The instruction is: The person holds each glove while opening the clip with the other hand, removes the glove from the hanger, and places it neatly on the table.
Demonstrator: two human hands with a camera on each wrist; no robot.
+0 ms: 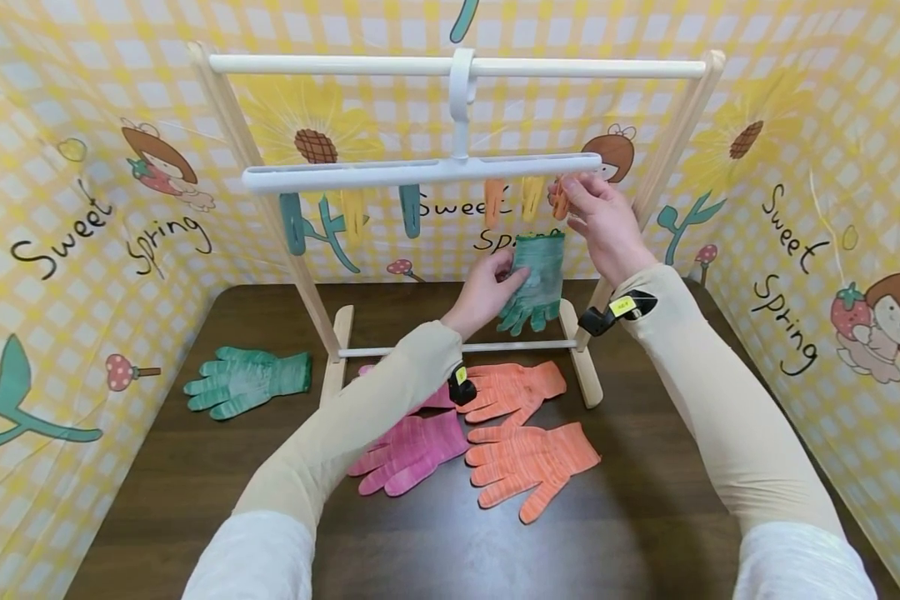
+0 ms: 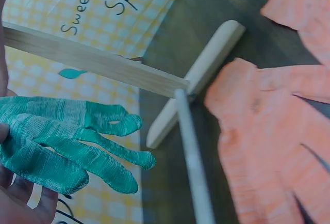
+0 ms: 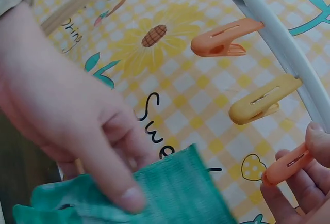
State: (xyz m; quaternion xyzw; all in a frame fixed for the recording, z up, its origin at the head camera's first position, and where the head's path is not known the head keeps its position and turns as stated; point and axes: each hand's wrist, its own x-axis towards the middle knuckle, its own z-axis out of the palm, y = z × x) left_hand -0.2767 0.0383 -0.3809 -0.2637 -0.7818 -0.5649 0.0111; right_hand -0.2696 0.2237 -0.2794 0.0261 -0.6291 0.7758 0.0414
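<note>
A green knit glove (image 1: 537, 279) hangs fingers-down from my left hand (image 1: 487, 292), which pinches it between thumb and fingers. In the right wrist view its cuff (image 3: 180, 182) lies below the row of clips. My right hand (image 1: 607, 221) holds the orange clothespin (image 3: 290, 168) at the right end of the white hanger (image 1: 420, 172), thumb on one side and fingers on the other. The glove's cuff is just under this clothespin, apart from it. Beside it on the hanger are a yellow clothespin (image 1: 531, 198) and another orange clothespin (image 1: 494, 202).
The hanger hooks over a wooden rack's white top bar (image 1: 345, 65). Teal clothespins (image 1: 410, 211) and a yellow one (image 1: 353, 214) hang on its left half. On the dark table lie another green glove (image 1: 247, 382), pink gloves (image 1: 412, 450) and orange gloves (image 1: 532, 462). Patterned cloth surrounds the table.
</note>
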